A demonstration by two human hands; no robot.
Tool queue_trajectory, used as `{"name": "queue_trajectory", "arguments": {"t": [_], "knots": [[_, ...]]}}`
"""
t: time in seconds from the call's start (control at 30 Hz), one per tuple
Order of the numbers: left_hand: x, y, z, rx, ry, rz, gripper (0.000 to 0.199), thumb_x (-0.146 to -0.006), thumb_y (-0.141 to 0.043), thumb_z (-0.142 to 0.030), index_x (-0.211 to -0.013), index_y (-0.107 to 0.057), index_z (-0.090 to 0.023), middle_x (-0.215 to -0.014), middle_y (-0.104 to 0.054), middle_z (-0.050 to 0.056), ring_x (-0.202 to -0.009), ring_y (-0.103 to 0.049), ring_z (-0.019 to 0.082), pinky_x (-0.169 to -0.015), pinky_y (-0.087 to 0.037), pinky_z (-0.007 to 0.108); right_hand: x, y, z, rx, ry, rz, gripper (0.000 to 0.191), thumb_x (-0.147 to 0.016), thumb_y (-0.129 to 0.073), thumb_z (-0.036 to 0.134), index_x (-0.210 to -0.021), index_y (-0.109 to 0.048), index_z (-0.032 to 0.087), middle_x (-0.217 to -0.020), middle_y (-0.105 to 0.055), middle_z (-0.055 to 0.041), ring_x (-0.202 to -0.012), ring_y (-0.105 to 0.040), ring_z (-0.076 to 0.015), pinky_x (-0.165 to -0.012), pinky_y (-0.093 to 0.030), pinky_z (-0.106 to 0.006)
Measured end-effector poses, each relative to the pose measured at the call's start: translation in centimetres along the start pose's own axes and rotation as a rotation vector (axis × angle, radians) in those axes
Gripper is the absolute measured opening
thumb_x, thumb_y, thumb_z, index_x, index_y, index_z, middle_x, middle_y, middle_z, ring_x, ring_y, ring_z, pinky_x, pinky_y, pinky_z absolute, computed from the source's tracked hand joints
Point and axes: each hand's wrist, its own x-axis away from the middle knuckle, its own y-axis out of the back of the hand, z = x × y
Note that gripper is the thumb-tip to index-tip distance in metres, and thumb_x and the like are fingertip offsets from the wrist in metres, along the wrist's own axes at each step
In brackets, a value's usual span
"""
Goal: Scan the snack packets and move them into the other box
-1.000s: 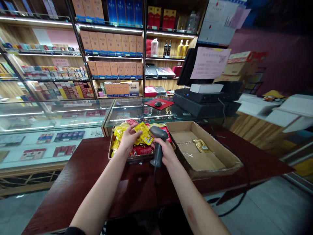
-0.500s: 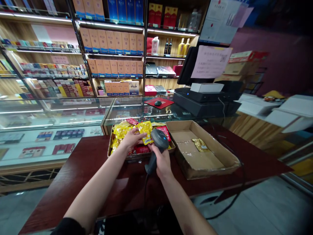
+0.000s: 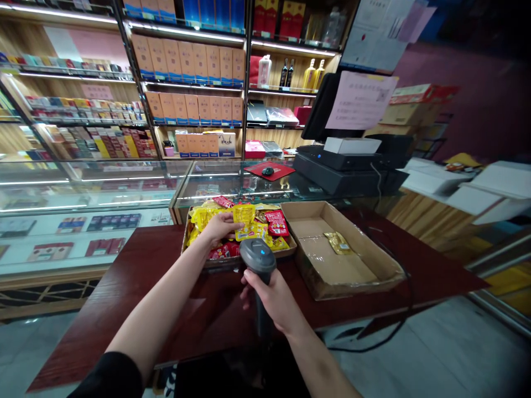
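Observation:
My right hand (image 3: 269, 298) is wrapped round the handle of a dark grey barcode scanner (image 3: 258, 257) with a small blue light on its head. The scanner is raised over the near edge of the snack box, its head towards the packets. My left hand (image 3: 224, 228) pinches a yellow snack packet (image 3: 244, 214) above that shallow cardboard box (image 3: 186, 235). Yellow and red packets fill the box, among them a red packet (image 3: 276, 223) at its right side. Beside it stands a second cardboard box (image 3: 352, 290), with one gold packet (image 3: 338, 243) lying inside.
Both boxes rest on a dark red wooden table (image 3: 141, 287). Behind it are a glass display counter (image 3: 215, 179), a red mouse pad (image 3: 280, 173) and a monitor (image 3: 321, 108) above a black cash drawer (image 3: 319, 174). A black cable (image 3: 373, 345) hangs at the right.
The scanner in my right hand has moved down and toward me, away from the yellow packet. My left hand has kept hold of the packet, which now stands more upright.

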Motion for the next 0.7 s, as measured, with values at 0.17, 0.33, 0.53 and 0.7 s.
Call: {"name": "queue_trajectory", "arguments": {"t": [0.17,0.33,0.53,0.7], "knots": [[-0.08,0.27,-0.02,0.014,0.003,0.015,0.05,-0.047,-0.086,-0.025,-0.092,-0.068,-0.015,-0.091,-0.072,0.006,-0.076,-0.068,0.02,-0.055,-0.054,0.023,-0.18,0.11,-0.72,0.118,0.033,0.02,0.034,-0.075,-0.062,0.046,-0.067,-0.051,0.015,-0.042,-0.049,0.0044,-0.033,-0.046,-0.0079,-0.036,-0.036,-0.018],[-0.09,0.3,-0.12,0.021,0.015,0.009,0.049,-0.046,-0.086,-0.022,-0.092,-0.068,-0.015,-0.089,-0.072,0.007,-0.076,-0.068,0.02,-0.056,-0.055,0.024,-0.13,0.13,-0.8,0.168,0.07,0.005,0.033,-0.076,-0.061,0.047,-0.07,-0.049,0.017,-0.041,-0.047,0.0061,-0.034,-0.044,-0.0082,-0.036,-0.035,-0.018],[-0.47,0.41,0.18,0.015,-0.01,0.052,0.047,-0.051,-0.083,-0.022,-0.095,-0.071,-0.016,-0.091,-0.072,0.01,-0.076,-0.069,0.022,-0.057,-0.055,0.026,-0.15,0.15,-0.94,0.186,0.086,0.007,0.033,-0.077,-0.059,0.048,-0.07,-0.048,0.017,-0.042,-0.047,0.0061,-0.035,-0.044,-0.0083,-0.036,-0.035,-0.018],[-0.73,0.47,0.41,0.004,-0.03,0.06,0.042,-0.054,-0.082,-0.024,-0.094,-0.072,-0.017,-0.09,-0.073,0.009,-0.075,-0.069,0.022,-0.057,-0.055,0.026,-0.09,0.01,-0.96,0.17,0.074,0.001,0.034,-0.077,-0.059,0.048,-0.069,-0.05,0.017,-0.041,-0.046,0.0061,-0.033,-0.044,-0.0081,-0.035,-0.034,-0.019]]}}
